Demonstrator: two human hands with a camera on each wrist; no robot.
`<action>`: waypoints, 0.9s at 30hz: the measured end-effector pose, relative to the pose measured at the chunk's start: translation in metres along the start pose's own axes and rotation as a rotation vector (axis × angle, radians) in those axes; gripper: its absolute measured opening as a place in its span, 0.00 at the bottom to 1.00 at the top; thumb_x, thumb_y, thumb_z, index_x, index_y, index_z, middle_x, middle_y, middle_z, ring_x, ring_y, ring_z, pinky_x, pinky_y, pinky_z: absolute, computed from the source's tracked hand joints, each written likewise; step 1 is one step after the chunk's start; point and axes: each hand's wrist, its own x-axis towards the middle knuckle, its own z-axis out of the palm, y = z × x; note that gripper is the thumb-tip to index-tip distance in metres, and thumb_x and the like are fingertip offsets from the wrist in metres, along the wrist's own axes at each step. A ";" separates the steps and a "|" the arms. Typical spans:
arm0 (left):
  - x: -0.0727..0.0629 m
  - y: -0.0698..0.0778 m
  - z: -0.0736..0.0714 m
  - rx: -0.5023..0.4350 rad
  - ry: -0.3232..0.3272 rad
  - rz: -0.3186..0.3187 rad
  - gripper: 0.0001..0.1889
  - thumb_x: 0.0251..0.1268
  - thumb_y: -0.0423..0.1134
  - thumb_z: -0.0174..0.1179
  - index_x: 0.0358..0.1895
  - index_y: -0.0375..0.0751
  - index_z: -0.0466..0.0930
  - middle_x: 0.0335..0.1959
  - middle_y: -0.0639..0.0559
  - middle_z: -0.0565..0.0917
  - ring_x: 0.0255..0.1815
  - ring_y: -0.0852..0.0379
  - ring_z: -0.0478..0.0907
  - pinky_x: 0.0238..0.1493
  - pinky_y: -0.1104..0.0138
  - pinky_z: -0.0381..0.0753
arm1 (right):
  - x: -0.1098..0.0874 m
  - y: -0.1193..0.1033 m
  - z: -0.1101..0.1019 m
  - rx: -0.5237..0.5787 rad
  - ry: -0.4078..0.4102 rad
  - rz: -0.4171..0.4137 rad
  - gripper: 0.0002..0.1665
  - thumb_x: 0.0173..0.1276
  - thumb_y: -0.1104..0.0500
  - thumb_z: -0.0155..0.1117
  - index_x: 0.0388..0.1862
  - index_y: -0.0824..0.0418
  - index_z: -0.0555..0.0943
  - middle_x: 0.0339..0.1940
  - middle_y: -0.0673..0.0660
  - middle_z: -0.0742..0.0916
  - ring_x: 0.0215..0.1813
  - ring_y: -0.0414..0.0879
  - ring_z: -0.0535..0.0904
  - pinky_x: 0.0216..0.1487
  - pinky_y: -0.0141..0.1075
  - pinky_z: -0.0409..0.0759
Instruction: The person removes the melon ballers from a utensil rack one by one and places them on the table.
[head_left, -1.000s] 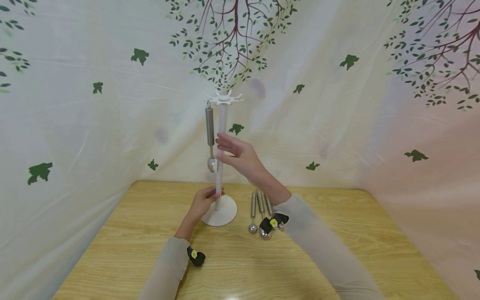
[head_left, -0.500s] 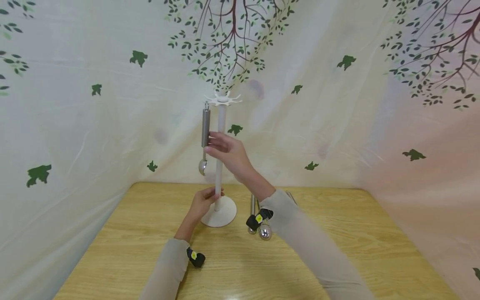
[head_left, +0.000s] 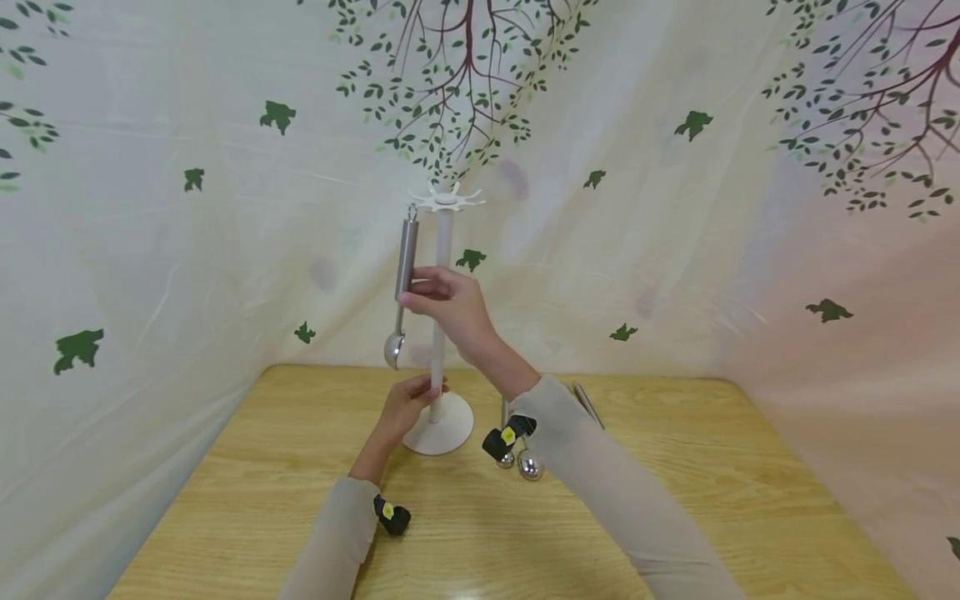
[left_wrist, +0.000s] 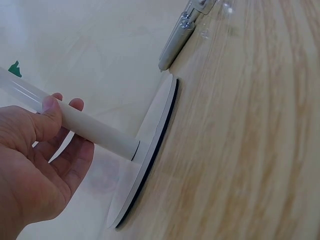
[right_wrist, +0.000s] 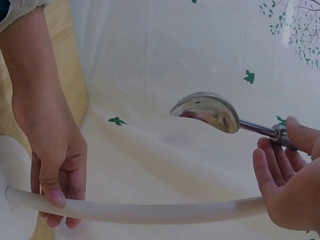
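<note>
A white utensil stand rises from the table, with a round base and a ring of hooks on top. From a left hook hangs a steel ice cream scoop, tilted, its bowl swung out to the left. My right hand pinches the lower handle between thumb and fingers. In the right wrist view the scoop's bowl shows whole, apart from the pole. Low on the pole, just above the base, my left hand grips it; its thumb and fingers wrap round in the left wrist view.
Several steel utensils lie right of the stand, partly behind the right forearm; a round scoop head and a handle show. The wooden table ends at a printed curtain. Each wrist carries a black camera.
My right hand has moved left past the pole and taken hold of the hanging scoop's handle. The scoop's lower end has swung left. The left hand stays on the pole.
</note>
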 end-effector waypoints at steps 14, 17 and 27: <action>-0.001 0.001 -0.001 -0.001 -0.001 0.009 0.14 0.74 0.28 0.57 0.58 0.27 0.82 0.50 0.33 0.88 0.58 0.40 0.84 0.66 0.50 0.81 | 0.002 -0.012 0.000 -0.020 -0.047 0.005 0.20 0.67 0.65 0.72 0.57 0.65 0.83 0.50 0.63 0.90 0.48 0.48 0.88 0.55 0.37 0.88; -0.001 0.001 -0.001 0.008 -0.006 0.023 0.14 0.74 0.27 0.57 0.58 0.27 0.82 0.51 0.32 0.87 0.58 0.39 0.84 0.66 0.50 0.81 | 0.001 -0.014 0.000 -0.019 -0.076 0.002 0.19 0.67 0.65 0.72 0.57 0.65 0.83 0.51 0.63 0.90 0.48 0.48 0.88 0.56 0.37 0.88; -0.001 0.002 -0.001 0.047 -0.023 0.027 0.15 0.75 0.28 0.56 0.59 0.28 0.81 0.51 0.33 0.87 0.59 0.38 0.83 0.69 0.47 0.78 | -0.012 -0.011 -0.011 -0.080 -0.146 0.050 0.20 0.66 0.66 0.72 0.57 0.66 0.84 0.51 0.63 0.90 0.48 0.46 0.88 0.60 0.38 0.85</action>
